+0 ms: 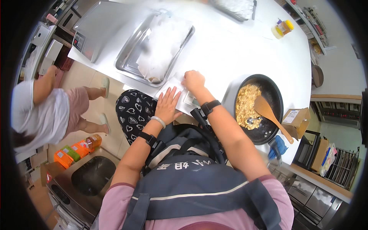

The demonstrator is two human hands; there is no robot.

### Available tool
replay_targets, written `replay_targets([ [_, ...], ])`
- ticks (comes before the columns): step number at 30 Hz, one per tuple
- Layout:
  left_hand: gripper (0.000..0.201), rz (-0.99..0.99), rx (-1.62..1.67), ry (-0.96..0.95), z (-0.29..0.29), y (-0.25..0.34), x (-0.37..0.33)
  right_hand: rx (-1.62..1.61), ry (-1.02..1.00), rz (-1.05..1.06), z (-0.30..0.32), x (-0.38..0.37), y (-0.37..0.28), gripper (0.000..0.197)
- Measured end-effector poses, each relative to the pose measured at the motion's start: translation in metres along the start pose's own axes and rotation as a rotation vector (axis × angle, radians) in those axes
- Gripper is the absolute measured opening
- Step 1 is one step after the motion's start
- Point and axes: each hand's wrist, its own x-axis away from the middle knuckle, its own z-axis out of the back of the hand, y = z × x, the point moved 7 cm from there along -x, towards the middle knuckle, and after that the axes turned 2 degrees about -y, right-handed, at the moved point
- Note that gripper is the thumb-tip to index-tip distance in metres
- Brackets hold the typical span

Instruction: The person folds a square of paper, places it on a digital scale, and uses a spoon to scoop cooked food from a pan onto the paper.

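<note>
At the table's near edge my left hand (167, 106) lies flat with its fingers stretched over a thin white sheet or packet (175, 82). My right hand (193, 81) is closed just beyond it, fingers curled down at the white material; what they pinch is hidden. Between the two wrists is a small pale object with a printed patch (188, 98), too indistinct to name. Just past my left hand stands a metal tray (126, 53) holding a cloudy plastic bag or film (159, 46). Right of my right arm, a black frying pan (279, 92) contains crumbly golden food (245, 103) and a wooden spatula (268, 111).
A cardboard box (297, 122) and blue cloth (280, 147) sit by the pan. A yellow-lidded jar (283, 28), another tray (239, 17) and a large metal appliance (96, 28) occupy the white table (226, 48). Another person (46, 111) stands left, beyond orange packages (78, 147).
</note>
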Motion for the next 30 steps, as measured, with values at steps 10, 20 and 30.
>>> replay_targets([
  [10, 0.084, 0.004, 0.039, -0.017, 0.011, 0.003, -0.003, -0.373, 0.259, -0.074, 0.074, 0.055, 0.048, 0.034],
  [20, 0.032, 0.253, 1.458, -0.122, 0.017, 0.021, 0.011, -0.873, 0.157, -0.141, 0.029, 0.164, 0.059, 0.031],
  [30, 0.015, 0.428, 1.514, -0.042, 0.014, 0.027, 0.018, -0.98, 0.06, -0.19, 0.039, 0.179, 0.055, 0.032],
])
